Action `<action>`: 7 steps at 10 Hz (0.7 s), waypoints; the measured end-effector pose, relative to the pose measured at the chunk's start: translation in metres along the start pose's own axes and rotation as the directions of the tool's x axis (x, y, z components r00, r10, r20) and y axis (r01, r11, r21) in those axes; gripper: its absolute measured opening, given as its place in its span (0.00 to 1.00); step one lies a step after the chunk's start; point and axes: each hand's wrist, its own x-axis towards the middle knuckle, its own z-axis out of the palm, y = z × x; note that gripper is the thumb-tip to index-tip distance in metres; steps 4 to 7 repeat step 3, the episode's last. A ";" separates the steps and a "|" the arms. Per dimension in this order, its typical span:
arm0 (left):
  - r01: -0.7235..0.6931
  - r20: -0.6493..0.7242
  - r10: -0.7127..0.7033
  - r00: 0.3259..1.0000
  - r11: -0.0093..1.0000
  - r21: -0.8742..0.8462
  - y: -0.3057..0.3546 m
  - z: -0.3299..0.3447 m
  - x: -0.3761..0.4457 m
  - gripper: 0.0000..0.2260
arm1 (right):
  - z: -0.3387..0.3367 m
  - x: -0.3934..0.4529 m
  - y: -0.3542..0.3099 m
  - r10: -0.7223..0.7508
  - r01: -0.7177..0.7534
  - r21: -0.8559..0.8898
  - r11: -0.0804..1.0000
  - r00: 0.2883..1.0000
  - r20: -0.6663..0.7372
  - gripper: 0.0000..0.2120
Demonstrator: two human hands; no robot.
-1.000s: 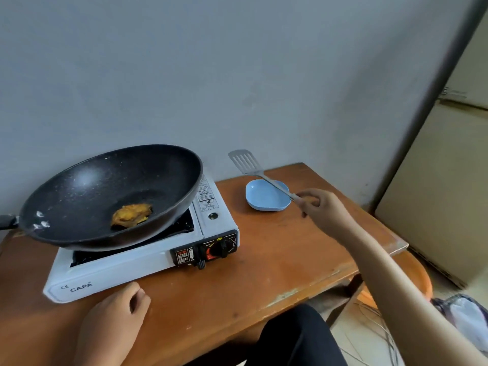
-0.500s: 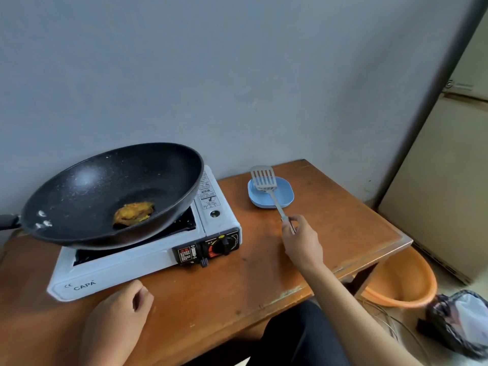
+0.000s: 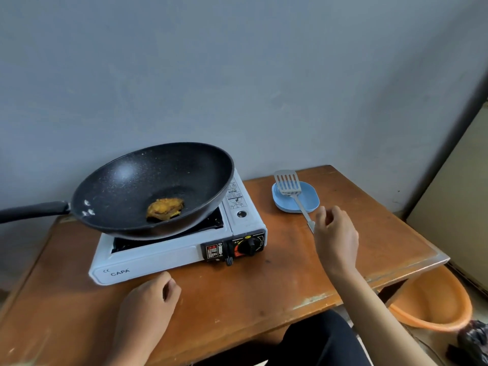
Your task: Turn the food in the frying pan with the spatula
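A black frying pan [image 3: 126,186] sits tilted on a white portable gas stove [image 3: 169,257], its handle pointing left. One golden-brown piece of food [image 3: 164,208] lies at the pan's bottom. The metal slotted spatula [image 3: 288,184] rests with its blade on a small blue dish [image 3: 309,200], right of the stove. Its handle runs toward my right hand [image 3: 336,239]. That hand hovers at the handle's end, fingers loosely curled and apart, not closed around it. My left hand [image 3: 148,305] rests on the table in front of the stove, curled in a loose fist and holding nothing.
The wooden table [image 3: 290,286] stands against a grey wall. An orange basin [image 3: 435,305] sits on the floor under its right corner, beside a dark bag [image 3: 472,339]. The stove's control knob [image 3: 249,247] faces me.
My right hand brought the spatula down from the air and laid its blade on the blue dish, then loosened its grip on the handle. The left hand stayed still.
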 end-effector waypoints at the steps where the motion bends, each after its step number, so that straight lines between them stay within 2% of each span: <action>1: -0.014 -0.005 0.014 1.000 1.000 -0.006 0.002 -0.001 -0.001 0.14 | 0.004 -0.015 -0.020 -0.094 0.089 0.061 0.994 0.992 0.083 0.19; 2: -0.005 -0.012 0.005 1.000 1.000 -0.005 0.000 -0.002 -0.002 0.14 | 0.013 -0.046 -0.040 -0.212 0.185 0.148 0.972 0.958 0.192 0.20; 3: 0.005 -0.018 -0.005 1.000 1.000 -0.013 0.001 -0.001 -0.001 0.13 | 0.025 -0.092 -0.056 -0.351 0.314 0.157 0.936 0.852 0.389 0.20; 7: 0.005 -0.018 -0.005 1.000 1.000 -0.013 0.001 -0.001 -0.001 0.13 | 0.025 -0.092 -0.056 -0.351 0.314 0.157 0.936 0.852 0.389 0.20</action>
